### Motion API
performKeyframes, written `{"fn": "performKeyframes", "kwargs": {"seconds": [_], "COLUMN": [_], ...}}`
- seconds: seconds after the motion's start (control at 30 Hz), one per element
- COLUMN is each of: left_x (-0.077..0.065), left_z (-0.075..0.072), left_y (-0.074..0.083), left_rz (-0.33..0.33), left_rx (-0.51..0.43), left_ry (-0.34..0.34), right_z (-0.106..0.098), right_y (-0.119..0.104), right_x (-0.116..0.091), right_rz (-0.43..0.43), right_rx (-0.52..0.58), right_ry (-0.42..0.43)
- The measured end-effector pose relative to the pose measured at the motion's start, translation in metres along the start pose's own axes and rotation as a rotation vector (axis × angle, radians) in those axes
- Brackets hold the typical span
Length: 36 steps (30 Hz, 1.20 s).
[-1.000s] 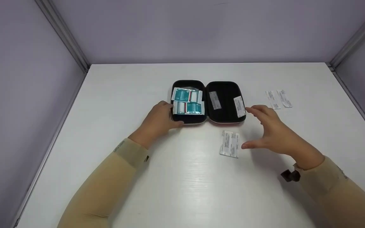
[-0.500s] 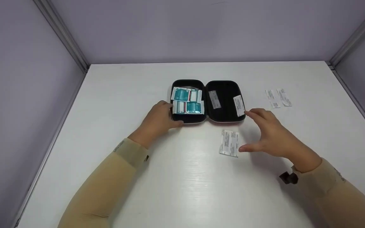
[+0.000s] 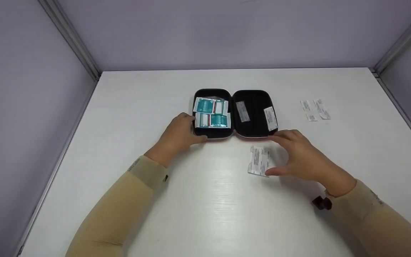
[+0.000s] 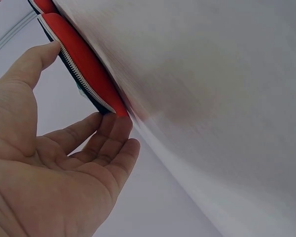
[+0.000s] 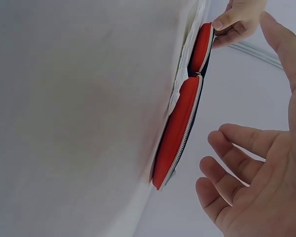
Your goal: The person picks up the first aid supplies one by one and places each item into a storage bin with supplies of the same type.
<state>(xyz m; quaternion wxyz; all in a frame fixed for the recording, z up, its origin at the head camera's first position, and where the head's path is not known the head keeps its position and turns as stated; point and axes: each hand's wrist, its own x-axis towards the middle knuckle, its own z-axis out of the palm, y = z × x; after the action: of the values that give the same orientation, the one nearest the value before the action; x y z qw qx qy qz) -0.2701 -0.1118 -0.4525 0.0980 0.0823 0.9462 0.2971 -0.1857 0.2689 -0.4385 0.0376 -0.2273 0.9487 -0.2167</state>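
Left fingers [image 3: 187, 117] grip the left end of the unfolded zippered case [image 3: 257, 105]. Right fingers [image 3: 282, 141] stand wide, thumb at a corner of the white packet [image 3: 258, 160].

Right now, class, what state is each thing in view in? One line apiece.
Case: lying open
Zip: undone
Teal packets: two visible, lying in the left half
Inner white strips: two, lying in the right half
Outer white strips: two, side by side on the table
White packet: lying on the table
Left hand: holding the case
Right hand: fingers spread, thumb at the white packet, contact unclear
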Motion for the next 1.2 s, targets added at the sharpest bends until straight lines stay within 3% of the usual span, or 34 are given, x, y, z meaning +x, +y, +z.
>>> {"fn": "performKeyframes", "kwargs": {"seconds": [0.63,1.2], "left_x": [0.000,-0.001], "left_z": [0.000,-0.001], "left_y": [-0.001,-0.001], "left_rz": [0.006,0.008], "left_rx": [-0.006,-0.022], "left_ry": [0.001,0.002], "right_z": [0.014,0.019], "right_y": [0.006,0.005], "right_x": [0.006,0.009], "right_rz": [-0.012,-0.021], "right_rx": [-0.137,-0.143], "right_ry": [-0.081,-0.120]}}
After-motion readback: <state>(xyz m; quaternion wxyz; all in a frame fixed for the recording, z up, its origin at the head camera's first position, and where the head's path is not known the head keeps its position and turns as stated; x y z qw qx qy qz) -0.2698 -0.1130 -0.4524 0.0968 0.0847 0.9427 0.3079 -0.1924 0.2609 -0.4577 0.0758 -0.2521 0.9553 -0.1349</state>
